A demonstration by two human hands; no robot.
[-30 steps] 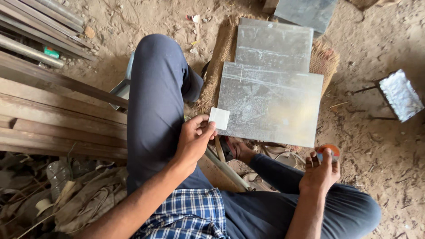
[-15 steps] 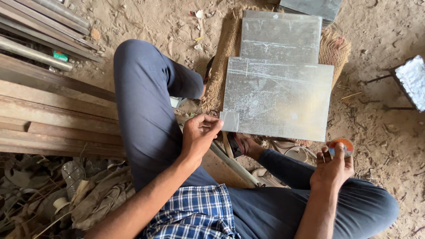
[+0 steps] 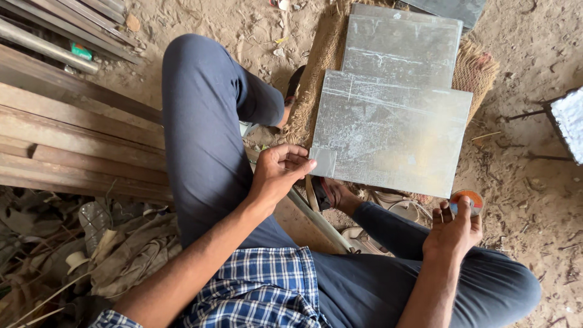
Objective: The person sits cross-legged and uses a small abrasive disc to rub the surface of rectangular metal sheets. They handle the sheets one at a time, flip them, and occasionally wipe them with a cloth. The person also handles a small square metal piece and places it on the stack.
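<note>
1. Soft, even daylight fills the scene; it is bright but not harsh, and no single source direction is plain.
2. Shadows are faint and diffuse, gathering under the raised knee and beneath the wooden planks [image 3: 73, 146].
3. The large metal sheet [image 3: 395, 133] gives back a dull, pale sheen without hard glare; scratches on it read clearly.
4. Focus is sharp across the centre.
5. The lower left corner among the debris [image 3: 79, 261] is darker and slightly soft.

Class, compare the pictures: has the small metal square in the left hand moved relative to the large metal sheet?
Yes. The small metal square has dropped toward the large metal sheet, and now lies at its near-left corner.
</note>
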